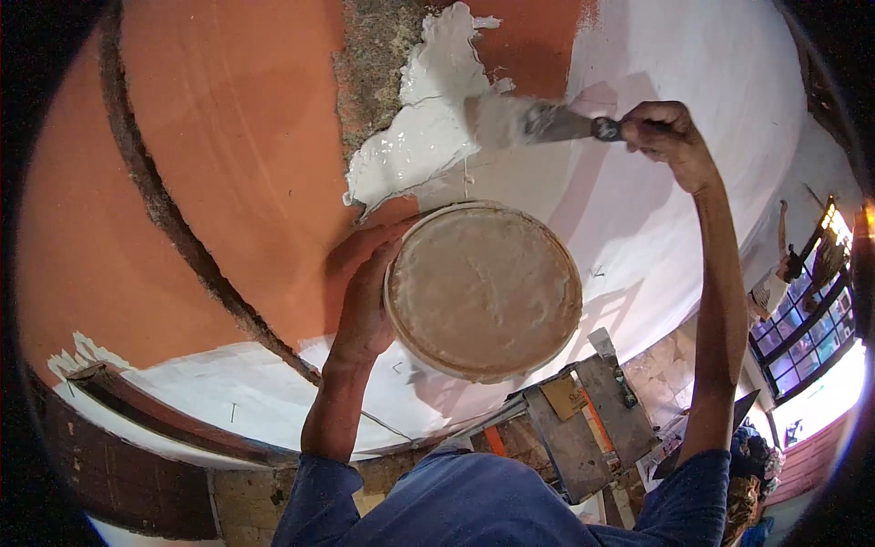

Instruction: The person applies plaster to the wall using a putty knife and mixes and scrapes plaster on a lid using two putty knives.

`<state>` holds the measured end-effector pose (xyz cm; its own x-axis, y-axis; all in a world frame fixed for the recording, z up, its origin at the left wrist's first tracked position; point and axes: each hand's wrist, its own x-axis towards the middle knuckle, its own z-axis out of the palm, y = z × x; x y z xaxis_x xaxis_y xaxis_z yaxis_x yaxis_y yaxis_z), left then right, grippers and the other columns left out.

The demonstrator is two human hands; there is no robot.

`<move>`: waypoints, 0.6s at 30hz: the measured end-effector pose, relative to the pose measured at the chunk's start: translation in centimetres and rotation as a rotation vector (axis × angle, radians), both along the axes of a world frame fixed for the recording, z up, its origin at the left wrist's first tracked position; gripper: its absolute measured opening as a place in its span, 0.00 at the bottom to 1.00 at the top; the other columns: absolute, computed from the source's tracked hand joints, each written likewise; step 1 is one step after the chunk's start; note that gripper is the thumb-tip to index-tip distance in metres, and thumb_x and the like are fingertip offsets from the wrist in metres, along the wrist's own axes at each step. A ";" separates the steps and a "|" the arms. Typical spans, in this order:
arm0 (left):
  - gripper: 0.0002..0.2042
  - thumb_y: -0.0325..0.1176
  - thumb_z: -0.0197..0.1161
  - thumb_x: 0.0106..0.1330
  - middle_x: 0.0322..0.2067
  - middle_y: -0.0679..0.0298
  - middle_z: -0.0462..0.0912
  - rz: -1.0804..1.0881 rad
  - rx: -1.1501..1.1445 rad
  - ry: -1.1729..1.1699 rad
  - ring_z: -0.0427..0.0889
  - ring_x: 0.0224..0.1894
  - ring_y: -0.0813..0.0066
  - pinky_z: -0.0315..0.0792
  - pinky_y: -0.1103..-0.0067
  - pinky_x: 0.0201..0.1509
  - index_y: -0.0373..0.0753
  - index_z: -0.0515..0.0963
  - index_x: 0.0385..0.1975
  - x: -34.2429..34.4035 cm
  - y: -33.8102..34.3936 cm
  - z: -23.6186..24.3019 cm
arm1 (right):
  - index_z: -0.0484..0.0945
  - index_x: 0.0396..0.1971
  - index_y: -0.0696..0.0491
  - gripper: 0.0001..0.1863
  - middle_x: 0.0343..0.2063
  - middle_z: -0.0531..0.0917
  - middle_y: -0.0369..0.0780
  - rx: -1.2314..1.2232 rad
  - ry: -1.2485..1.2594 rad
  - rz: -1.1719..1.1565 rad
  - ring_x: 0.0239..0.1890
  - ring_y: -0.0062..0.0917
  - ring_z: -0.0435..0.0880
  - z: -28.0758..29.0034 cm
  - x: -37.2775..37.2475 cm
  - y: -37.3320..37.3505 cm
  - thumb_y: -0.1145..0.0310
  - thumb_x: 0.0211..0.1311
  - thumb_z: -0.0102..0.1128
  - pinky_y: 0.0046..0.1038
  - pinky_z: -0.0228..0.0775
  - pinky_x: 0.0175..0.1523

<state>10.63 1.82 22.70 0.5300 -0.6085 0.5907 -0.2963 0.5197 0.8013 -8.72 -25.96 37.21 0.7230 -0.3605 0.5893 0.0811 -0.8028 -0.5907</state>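
My left hand (369, 296) grips the left edge of a round beige board or lid (483, 292), coated with dried-looking residue. My right hand (665, 137) holds a wide putty knife (556, 123) by its handle, its blade motion-blurred just right of a thick, wet white filler patch (410, 155). The filler lies on a wall with orange paint (219, 182), a rough bare grey strip (374, 55) and whitish areas. A thin string of filler hangs from the patch above the board.
A dark groove (164, 201) crosses the orange wall. Below are clutter boards (583, 428) and a tool (609, 356). At right are a barred window (807, 337) and another person (775, 278) with a raised arm. A dark wooden panel (128, 474) is at lower left.
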 end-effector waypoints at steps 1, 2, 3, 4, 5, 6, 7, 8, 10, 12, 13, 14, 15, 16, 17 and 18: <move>0.14 0.36 0.42 0.67 0.44 0.64 0.71 -0.018 -0.006 0.007 0.70 0.47 0.78 0.64 0.80 0.53 0.35 0.67 0.46 0.0 0.0 0.0 | 0.78 0.22 0.55 0.06 0.12 0.74 0.33 0.024 -0.017 0.099 0.14 0.10 0.63 -0.5 0.5 0.5 0.68 0.48 0.60 0.15 0.48 0.17; 0.15 0.36 0.42 0.67 0.44 0.64 0.72 -0.036 -0.013 0.015 0.70 0.47 0.78 0.64 0.79 0.53 0.34 0.67 0.46 0.0 0.0 0.0 | 0.78 0.22 0.56 0.07 0.12 0.74 0.33 -0.016 0.023 0.111 0.14 0.11 0.63 -0.6 1.3 1.0 0.67 0.48 0.60 0.15 0.48 0.17; 0.15 0.36 0.42 0.67 0.45 0.63 0.71 -0.069 0.029 0.102 0.70 0.47 0.78 0.64 0.79 0.53 0.34 0.67 0.47 0.0 0.0 0.0 | 0.78 0.21 0.57 0.08 0.12 0.74 0.33 -0.063 0.067 0.121 0.14 0.11 0.63 -0.7 1.8 1.4 0.67 0.48 0.60 0.16 0.49 0.17; 0.15 0.36 0.42 0.67 0.45 0.63 0.71 -0.098 0.082 0.195 0.70 0.47 0.77 0.64 0.79 0.53 0.34 0.66 0.48 0.0 0.0 0.0 | 0.78 0.21 0.57 0.08 0.12 0.74 0.33 -0.052 0.062 0.115 0.14 0.11 0.63 -0.6 2.3 1.9 0.67 0.48 0.60 0.16 0.49 0.17; 0.15 0.36 0.42 0.67 0.45 0.63 0.71 -0.109 0.074 0.187 0.70 0.47 0.77 0.64 0.79 0.53 0.34 0.66 0.48 0.1 0.0 0.1 | 0.78 0.21 0.57 0.08 0.12 0.74 0.34 -0.074 0.092 0.116 0.13 0.12 0.63 -0.5 2.6 2.2 0.67 0.47 0.60 0.16 0.49 0.16; 0.16 0.36 0.42 0.66 0.45 0.62 0.71 -0.117 0.067 0.165 0.70 0.47 0.77 0.64 0.79 0.53 0.34 0.66 0.48 0.1 0.1 0.1 | 0.78 0.21 0.57 0.08 0.12 0.74 0.34 -0.101 0.118 0.141 0.13 0.12 0.64 -0.2 2.7 2.5 0.67 0.47 0.60 0.16 0.49 0.16; 0.16 0.37 0.43 0.66 0.45 0.62 0.72 -0.120 0.064 0.157 0.70 0.47 0.77 0.64 0.79 0.53 0.34 0.66 0.49 0.1 0.1 0.1 | 0.78 0.21 0.57 0.08 0.12 0.74 0.34 -0.093 0.124 0.116 0.13 0.12 0.64 0.2 2.6 2.6 0.67 0.47 0.60 0.16 0.49 0.16; 0.17 0.37 0.43 0.66 0.45 0.62 0.72 -0.123 0.061 0.149 0.70 0.47 0.77 0.64 0.79 0.53 0.34 0.66 0.49 0.0 0.1 0.2 | 0.78 0.21 0.57 0.07 0.12 0.74 0.34 -0.155 0.131 0.065 0.13 0.12 0.64 0.8 2.5 2.6 0.68 0.46 0.60 0.16 0.50 0.16; 0.17 0.38 0.43 0.66 0.44 0.61 0.72 -0.103 0.081 0.344 0.70 0.47 0.76 0.65 0.78 0.52 0.34 0.66 0.49 0.0 0.2 0.2 | 0.78 0.20 0.57 0.05 0.12 0.75 0.35 -0.204 0.101 0.057 0.13 0.12 0.65 1.9 1.9 2.5 0.71 0.45 0.59 0.16 0.51 0.17; 0.17 0.38 0.44 0.66 0.44 0.61 0.72 -0.131 0.085 0.413 0.71 0.47 0.75 0.65 0.78 0.52 0.34 0.66 0.49 0.1 0.2 0.2 | 0.78 0.20 0.55 0.02 0.13 0.75 0.33 -0.225 0.086 -0.005 0.14 0.11 0.66 3.6 0.8 2.1 0.73 0.45 0.57 0.15 0.51 0.17; 0.18 0.39 0.45 0.65 0.44 0.60 0.72 -0.154 0.092 0.475 0.71 0.46 0.75 0.66 0.77 0.51 0.35 0.66 0.49 0.2 0.1 0.1 | 0.78 0.20 0.54 0.02 0.13 0.75 0.32 -0.209 0.076 -0.062 0.15 0.10 0.66 4.4 0.2 1.9 0.73 0.46 0.57 0.15 0.50 0.17; 0.18 0.39 0.45 0.65 0.44 0.60 0.72 -0.161 0.097 0.477 0.71 0.46 0.75 0.66 0.77 0.51 0.35 0.66 0.49 0.4 0.0 0.1 | 0.78 0.21 0.54 0.02 0.14 0.75 0.32 -0.254 0.073 -0.051 0.15 0.10 0.66 5.5 -0.8 1.7 0.73 0.47 0.57 0.15 0.49 0.17; 0.18 0.39 0.45 0.65 0.44 0.60 0.72 -0.211 0.116 0.534 0.72 0.46 0.74 0.66 0.77 0.51 0.35 0.66 0.50 0.7 0.0 0.0 | 0.78 0.21 0.53 0.02 0.14 0.75 0.31 -0.271 0.107 -0.130 0.15 0.09 0.66 6.3 -1.7 1.7 0.73 0.48 0.57 0.14 0.49 0.17; 0.18 0.40 0.45 0.65 0.45 0.60 0.72 -0.262 0.132 0.592 0.72 0.46 0.74 0.67 0.76 0.50 0.35 0.66 0.50 0.9 -0.1 -0.1 | 0.78 0.22 0.53 0.03 0.14 0.75 0.30 -0.286 0.057 -0.140 0.15 0.08 0.65 6.6 -2.2 1.6 0.72 0.50 0.56 0.14 0.47 0.17; 0.18 0.40 0.45 0.65 0.45 0.60 0.72 -0.269 0.131 0.593 0.72 0.46 0.74 0.67 0.76 0.50 0.35 0.66 0.50 1.1 -0.3 -0.2 | 0.78 0.22 0.53 0.03 0.14 0.75 0.30 -0.318 0.035 -0.068 0.15 0.08 0.65 6.5 -2.6 1.7 0.72 0.50 0.56 0.14 0.47 0.17; 0.19 0.40 0.45 0.65 0.45 0.60 0.72 -0.241 0.161 0.551 0.72 0.46 0.74 0.67 0.76 0.50 0.35 0.65 0.50 1.3 -0.3 -0.3 | 0.78 0.22 0.53 0.03 0.14 0.75 0.30 -0.341 0.020 -0.094 0.15 0.08 0.66 6.2 -3.1 1.9 0.72 0.50 0.56 0.14 0.47 0.17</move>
